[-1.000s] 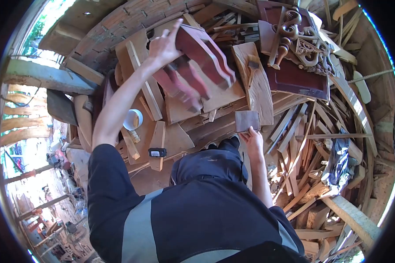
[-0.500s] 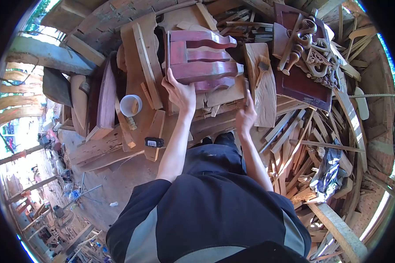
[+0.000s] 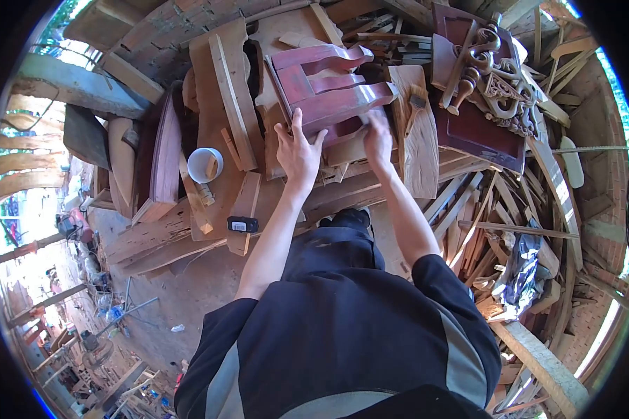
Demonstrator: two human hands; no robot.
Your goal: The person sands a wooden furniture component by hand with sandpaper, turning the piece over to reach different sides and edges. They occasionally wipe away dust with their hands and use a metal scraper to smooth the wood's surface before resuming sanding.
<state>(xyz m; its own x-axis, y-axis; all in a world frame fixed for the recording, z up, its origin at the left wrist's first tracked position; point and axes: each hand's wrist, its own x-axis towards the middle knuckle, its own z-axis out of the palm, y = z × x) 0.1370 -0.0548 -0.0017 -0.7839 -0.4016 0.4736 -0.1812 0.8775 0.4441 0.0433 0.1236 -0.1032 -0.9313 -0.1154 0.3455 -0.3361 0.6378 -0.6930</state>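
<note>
A small red-stained wooden stool or stand (image 3: 328,98) with curved legs lies on its side on the bench. My left hand (image 3: 299,155) is at its near left corner, fingers spread, the index fingertip against the red wood. Close to the near legs is my right hand (image 3: 378,143), its fingers smeared by motion. Whether anything is in it I cannot make out. To the right, a brush (image 3: 416,112) rests on a pale wooden board (image 3: 417,164).
Left on the bench stand a white cup (image 3: 205,165) and a black tape-measure-like object (image 3: 242,224) on a wood block. Carved dark wood pieces (image 3: 493,77) lie at the back right. Scrap wood (image 3: 496,244) is heaped at the right.
The red piece has turned slightly, its legs swinging to the right. My left hand has shifted down and right with its fingers spread wider. My right hand has moved up and left toward the legs.
</note>
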